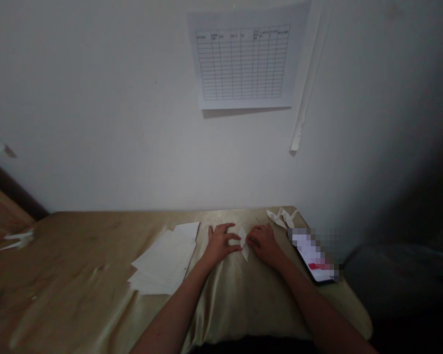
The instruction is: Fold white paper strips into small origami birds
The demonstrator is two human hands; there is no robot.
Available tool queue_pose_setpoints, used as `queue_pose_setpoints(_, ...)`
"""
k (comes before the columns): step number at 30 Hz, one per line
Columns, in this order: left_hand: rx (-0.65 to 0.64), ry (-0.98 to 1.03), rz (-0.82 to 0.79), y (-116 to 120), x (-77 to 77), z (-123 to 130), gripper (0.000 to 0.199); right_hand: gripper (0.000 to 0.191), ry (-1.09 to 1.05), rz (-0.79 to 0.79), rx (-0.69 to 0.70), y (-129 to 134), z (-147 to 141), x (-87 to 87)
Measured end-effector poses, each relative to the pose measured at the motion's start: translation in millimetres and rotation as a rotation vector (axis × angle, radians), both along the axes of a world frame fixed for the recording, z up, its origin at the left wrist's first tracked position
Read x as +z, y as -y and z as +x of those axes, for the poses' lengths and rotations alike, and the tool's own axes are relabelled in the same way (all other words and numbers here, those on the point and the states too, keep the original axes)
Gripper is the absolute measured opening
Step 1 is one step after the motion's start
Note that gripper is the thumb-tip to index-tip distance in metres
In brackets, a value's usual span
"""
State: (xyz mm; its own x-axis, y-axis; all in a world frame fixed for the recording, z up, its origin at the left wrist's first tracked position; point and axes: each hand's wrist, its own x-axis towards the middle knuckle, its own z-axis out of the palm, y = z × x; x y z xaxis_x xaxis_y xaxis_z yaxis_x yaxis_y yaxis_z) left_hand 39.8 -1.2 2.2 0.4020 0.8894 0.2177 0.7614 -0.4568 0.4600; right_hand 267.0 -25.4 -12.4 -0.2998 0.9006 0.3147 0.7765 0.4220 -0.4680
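Note:
A small white piece of folded paper (244, 251), narrow and pointed at both ends, lies upright in view between my two hands on the cloth-covered table. My left hand (219, 242) is spread, with the tips of its thumb and one finger at the paper's left edge. At the right edge, the curled fingers of my right hand (264, 242) pinch the paper; their tips are partly hidden. Left of my left hand is a fanned stack of white paper sheets (164, 263). Several folded paper shapes (282, 217) rest beyond my right hand, near the far right corner.
A phone with a lit screen (313, 260) lies along the right side of the table (84, 265). White paper scraps (20, 238) are at the far left. The wall rises behind the table, with a printed grid sheet (245, 64) and a strip (306, 93) on it.

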Motion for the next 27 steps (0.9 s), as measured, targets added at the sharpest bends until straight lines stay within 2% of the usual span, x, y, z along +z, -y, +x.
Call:
queue_pose_setpoints(5,0.017,0.064,0.017,1.9,-2.9,2.8,0.017,0.020,-0.006,0.020,-0.023,-0.2,-0.9,1.0)
queue_pose_setpoints(11,0.035,0.037,0.030,2.9,-4.8,5.6,0.005,0.020,-0.007,0.029,-0.030,-0.2,-1.7,1.0)
queue_pose_setpoints(20,0.084,0.010,-0.008,2.1,-2.8,9.3,0.004,0.019,-0.030,0.046,0.028,1.1,3.5,3.7)
queue_pose_setpoints(27,0.083,0.016,-0.021,0.9,-0.8,8.5,0.003,0.020,-0.035,0.047,-0.043,-2.3,-1.8,0.2)
